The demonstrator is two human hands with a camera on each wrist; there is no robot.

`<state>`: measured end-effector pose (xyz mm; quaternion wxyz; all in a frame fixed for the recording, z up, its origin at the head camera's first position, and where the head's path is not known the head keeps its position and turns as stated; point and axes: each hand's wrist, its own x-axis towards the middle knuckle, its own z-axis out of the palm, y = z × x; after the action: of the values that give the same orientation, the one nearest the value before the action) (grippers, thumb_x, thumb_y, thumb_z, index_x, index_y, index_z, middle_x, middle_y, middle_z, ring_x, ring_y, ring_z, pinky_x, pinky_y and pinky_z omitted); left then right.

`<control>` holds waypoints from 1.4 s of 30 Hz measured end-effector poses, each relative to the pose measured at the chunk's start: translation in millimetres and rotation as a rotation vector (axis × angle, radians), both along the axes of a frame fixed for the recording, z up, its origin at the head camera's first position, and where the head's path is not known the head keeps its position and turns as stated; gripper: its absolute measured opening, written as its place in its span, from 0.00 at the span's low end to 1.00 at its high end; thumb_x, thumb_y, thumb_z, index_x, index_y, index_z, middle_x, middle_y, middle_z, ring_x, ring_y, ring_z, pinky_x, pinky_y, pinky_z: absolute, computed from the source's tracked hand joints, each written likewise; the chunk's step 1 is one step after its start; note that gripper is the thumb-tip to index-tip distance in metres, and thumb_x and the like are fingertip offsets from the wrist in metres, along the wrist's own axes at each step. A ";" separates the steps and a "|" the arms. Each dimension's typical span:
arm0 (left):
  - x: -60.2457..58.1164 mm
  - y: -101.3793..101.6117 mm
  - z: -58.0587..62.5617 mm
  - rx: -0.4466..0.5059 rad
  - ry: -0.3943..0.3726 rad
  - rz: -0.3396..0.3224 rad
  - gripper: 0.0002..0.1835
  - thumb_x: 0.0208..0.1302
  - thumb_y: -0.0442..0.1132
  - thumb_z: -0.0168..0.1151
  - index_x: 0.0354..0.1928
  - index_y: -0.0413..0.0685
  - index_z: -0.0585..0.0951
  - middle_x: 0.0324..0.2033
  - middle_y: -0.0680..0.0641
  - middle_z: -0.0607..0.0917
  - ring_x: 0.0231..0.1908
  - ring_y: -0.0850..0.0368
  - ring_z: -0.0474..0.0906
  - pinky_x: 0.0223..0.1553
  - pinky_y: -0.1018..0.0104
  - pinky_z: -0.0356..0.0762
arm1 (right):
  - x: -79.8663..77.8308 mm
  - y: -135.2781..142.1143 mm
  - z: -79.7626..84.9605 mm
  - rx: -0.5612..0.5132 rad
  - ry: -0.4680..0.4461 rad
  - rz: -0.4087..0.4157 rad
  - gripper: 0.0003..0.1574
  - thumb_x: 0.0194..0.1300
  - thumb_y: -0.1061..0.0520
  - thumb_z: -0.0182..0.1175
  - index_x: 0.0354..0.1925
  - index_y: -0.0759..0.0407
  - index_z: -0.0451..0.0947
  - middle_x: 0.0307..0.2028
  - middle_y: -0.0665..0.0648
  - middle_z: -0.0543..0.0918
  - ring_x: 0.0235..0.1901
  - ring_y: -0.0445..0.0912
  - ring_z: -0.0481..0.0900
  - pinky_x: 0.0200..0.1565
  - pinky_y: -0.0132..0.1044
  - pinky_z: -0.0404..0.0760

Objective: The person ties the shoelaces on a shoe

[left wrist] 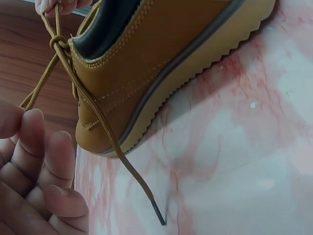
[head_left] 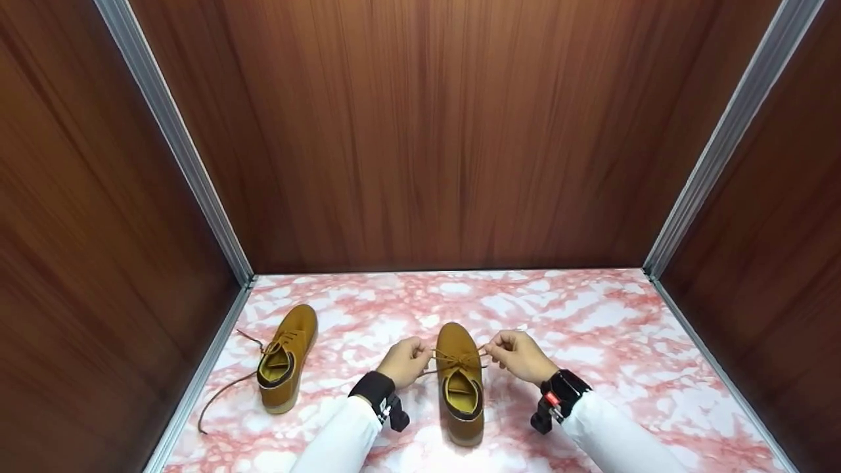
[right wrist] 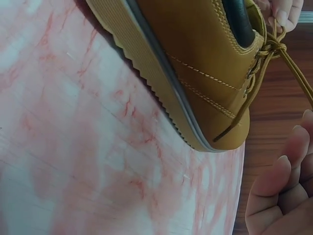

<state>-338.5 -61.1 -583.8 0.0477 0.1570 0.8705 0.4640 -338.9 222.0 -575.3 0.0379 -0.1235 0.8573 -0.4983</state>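
A tan lace-up shoe stands upright on the table, toe pointing away, between my two hands. Its brown shoelace is tied in a bow, with the knot over the tongue. On the left, my left hand pinches one loop between thumb and finger, pulled out sideways. Opposite it, my right hand holds the other loop; its exact fingertip contact is cut off in the right wrist view. One lace end hangs down the shoe's left side, another down its right.
A matching tan shoe stands at the left, its laces loose and one end trailing onto the pink-and-white marbled tabletop. Brown wood-grain panels with metal edge strips enclose the table at the back and both sides.
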 end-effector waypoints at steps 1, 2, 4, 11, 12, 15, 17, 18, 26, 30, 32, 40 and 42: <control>0.0 -0.5 -0.3 -0.002 -0.002 0.000 0.09 0.75 0.38 0.58 0.34 0.46 0.79 0.24 0.54 0.79 0.25 0.65 0.74 0.30 0.72 0.72 | 0.3 0.6 -0.6 0.004 -0.004 -0.005 0.15 0.74 0.56 0.63 0.34 0.67 0.80 0.25 0.58 0.82 0.23 0.38 0.75 0.26 0.28 0.73; 0.1 -0.9 -0.5 -0.003 -0.003 0.000 0.09 0.75 0.38 0.58 0.34 0.46 0.80 0.24 0.53 0.80 0.25 0.65 0.74 0.30 0.72 0.72 | 0.5 1.0 -1.0 0.008 -0.007 -0.010 0.15 0.74 0.56 0.63 0.33 0.66 0.80 0.25 0.56 0.81 0.23 0.39 0.75 0.26 0.28 0.73; 0.3 -1.9 -0.7 -0.008 0.005 -0.001 0.08 0.74 0.38 0.58 0.34 0.46 0.80 0.25 0.52 0.81 0.25 0.65 0.74 0.30 0.72 0.73 | 1.1 2.0 -1.5 0.015 -0.009 -0.020 0.14 0.74 0.56 0.63 0.31 0.63 0.79 0.26 0.54 0.81 0.24 0.38 0.75 0.26 0.28 0.73; 0.4 -3.8 -4.5 -0.029 0.026 0.017 0.07 0.71 0.37 0.57 0.34 0.46 0.81 0.24 0.56 0.79 0.25 0.66 0.74 0.31 0.71 0.72 | 2.9 5.2 -2.6 0.035 0.000 -0.050 0.13 0.72 0.56 0.63 0.30 0.60 0.79 0.24 0.49 0.80 0.23 0.36 0.75 0.26 0.27 0.71; 0.5 -3.7 -5.2 -0.027 0.022 0.019 0.07 0.71 0.37 0.57 0.34 0.46 0.81 0.24 0.57 0.79 0.25 0.66 0.74 0.31 0.71 0.72 | 3.1 5.6 -2.7 0.037 0.000 -0.052 0.13 0.72 0.56 0.64 0.30 0.61 0.80 0.24 0.48 0.79 0.23 0.36 0.75 0.25 0.27 0.71; 0.4 -3.0 -5.6 -0.005 0.006 0.024 0.07 0.71 0.38 0.57 0.34 0.45 0.81 0.24 0.56 0.80 0.26 0.65 0.75 0.32 0.71 0.73 | 3.9 7.0 -2.5 0.037 -0.005 -0.045 0.13 0.72 0.57 0.63 0.30 0.61 0.79 0.24 0.48 0.80 0.23 0.36 0.75 0.26 0.27 0.72; 0.2 -1.8 -4.9 0.021 -0.016 0.025 0.07 0.71 0.38 0.57 0.34 0.45 0.81 0.25 0.54 0.81 0.26 0.64 0.76 0.31 0.71 0.73 | 3.5 7.7 -2.7 0.049 0.002 -0.034 0.11 0.71 0.58 0.63 0.30 0.62 0.79 0.25 0.49 0.80 0.24 0.36 0.75 0.27 0.27 0.73; -0.2 -1.0 -4.5 0.032 -0.029 0.024 0.07 0.71 0.38 0.57 0.34 0.45 0.80 0.25 0.53 0.81 0.26 0.63 0.76 0.31 0.71 0.73 | 3.2 7.9 -2.4 0.055 0.011 -0.028 0.10 0.69 0.59 0.64 0.30 0.62 0.80 0.26 0.49 0.81 0.24 0.36 0.75 0.28 0.27 0.73; -5.3 4.5 5.2 0.043 -0.152 -0.022 0.08 0.73 0.42 0.56 0.37 0.46 0.78 0.34 0.39 0.87 0.31 0.46 0.86 0.29 0.71 0.76 | -0.4 5.6 2.4 0.187 0.076 0.035 0.14 0.65 0.54 0.70 0.25 0.57 0.78 0.23 0.46 0.77 0.26 0.38 0.73 0.32 0.28 0.72; -8.2 7.8 10.7 0.002 -0.160 -0.069 0.13 0.74 0.46 0.61 0.39 0.42 0.81 0.38 0.31 0.89 0.30 0.47 0.86 0.29 0.72 0.77 | -0.9 3.5 5.8 0.220 0.071 0.052 0.18 0.67 0.50 0.71 0.25 0.55 0.78 0.21 0.45 0.75 0.25 0.38 0.72 0.30 0.29 0.72; -8.3 9.2 13.8 -0.020 -0.152 -0.092 0.13 0.74 0.44 0.62 0.36 0.40 0.82 0.37 0.30 0.89 0.27 0.55 0.83 0.29 0.73 0.76 | -1.2 2.9 7.1 0.235 0.084 0.066 0.18 0.67 0.50 0.71 0.25 0.55 0.78 0.21 0.44 0.75 0.24 0.37 0.71 0.29 0.29 0.71; -12.0 6.9 23.3 -0.076 -0.157 -0.127 0.11 0.68 0.38 0.70 0.33 0.35 0.89 0.32 0.34 0.92 0.33 0.43 0.91 0.29 0.77 0.75 | -0.8 4.2 11.0 0.324 0.215 0.169 0.18 0.66 0.49 0.72 0.24 0.53 0.79 0.20 0.44 0.78 0.22 0.32 0.69 0.27 0.27 0.70; -13.7 5.8 24.2 -0.119 -0.132 -0.134 0.11 0.67 0.39 0.71 0.34 0.37 0.90 0.31 0.37 0.92 0.35 0.43 0.92 0.33 0.77 0.78 | -0.3 4.6 11.7 0.355 0.256 0.175 0.18 0.65 0.51 0.73 0.23 0.52 0.79 0.20 0.44 0.79 0.22 0.32 0.69 0.27 0.28 0.70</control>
<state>-352.2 -55.3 -559.6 0.1451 0.1807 0.8791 0.4166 -339.2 226.6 -563.6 -0.0069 -0.2508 0.9153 -0.3150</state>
